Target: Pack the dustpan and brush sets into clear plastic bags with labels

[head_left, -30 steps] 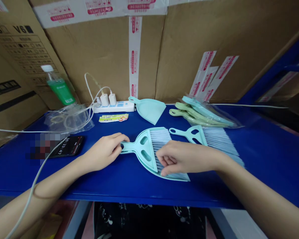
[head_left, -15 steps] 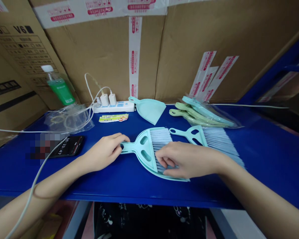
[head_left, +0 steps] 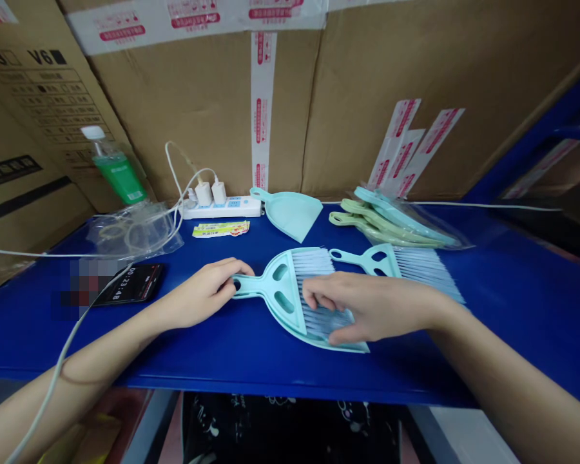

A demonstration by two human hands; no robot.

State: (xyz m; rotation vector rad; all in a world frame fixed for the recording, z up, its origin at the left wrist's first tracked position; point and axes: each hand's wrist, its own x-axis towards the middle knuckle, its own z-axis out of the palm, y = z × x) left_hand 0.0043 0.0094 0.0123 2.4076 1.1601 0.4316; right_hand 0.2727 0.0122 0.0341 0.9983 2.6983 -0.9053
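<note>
A light-blue hand brush (head_left: 275, 283) lies on top of a matching dustpan (head_left: 336, 348), their handles stacked at the left. My left hand (head_left: 203, 295) is closed at the handle ends, its thumb and fingers pinching them. Over the grey-blue bristles hovers or rests my right hand (head_left: 362, 306); its fingers are bent, the thumb stands apart, and nothing is held. Whether it touches the bristles I cannot tell. Just behind my right wrist lies a second light-blue brush (head_left: 367, 260), its bristles partly covered by the forearm.
Another dustpan (head_left: 294, 216) sits at the back beside a power strip (head_left: 244, 206). Bagged green and blue brush sets (head_left: 396, 222) lie back right. At left are a phone (head_left: 135, 283), a crumpled plastic bag (head_left: 135, 232), a green-labelled bottle (head_left: 118, 171) and a white cable (head_left: 60, 361).
My right thumb has spread away from the fingers, and the right hand has shifted slightly right over the bristles. The left hand keeps its hold; brush and dustpan stay put.
</note>
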